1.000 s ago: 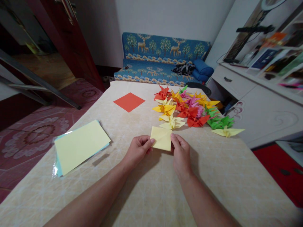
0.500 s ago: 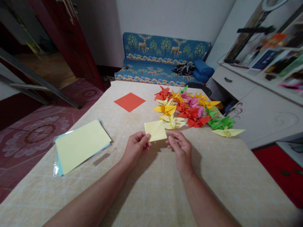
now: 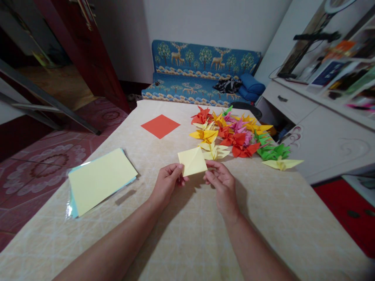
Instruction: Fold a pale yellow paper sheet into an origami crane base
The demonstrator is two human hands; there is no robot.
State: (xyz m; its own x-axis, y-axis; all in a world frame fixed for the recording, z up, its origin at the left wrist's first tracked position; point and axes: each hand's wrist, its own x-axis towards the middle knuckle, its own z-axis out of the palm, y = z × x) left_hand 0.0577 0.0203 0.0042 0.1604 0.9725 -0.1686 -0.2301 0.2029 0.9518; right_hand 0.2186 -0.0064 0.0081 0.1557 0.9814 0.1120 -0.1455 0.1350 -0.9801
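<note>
A small folded square of pale yellow paper is held up over the table, a diagonal crease running across it. My left hand pinches its left edge between thumb and fingers. At the lower right corner, the thumb and fingertips of my right hand close on the paper. Just beyond it stands a pale yellow paper crane, at the near side of a cluster of folded red, orange, pink and green cranes.
A red paper square lies flat toward the far left of the table. Left of my hands rests a stack of pale yellow and blue sheets on clear plastic. Past the far edge is a blue patterned sofa; a white cabinet stands at right.
My right hand has moved slightly left, and its fingers now meet the paper's right corner. The yellow paper has tilted a little. The left hand keeps its hold.
</note>
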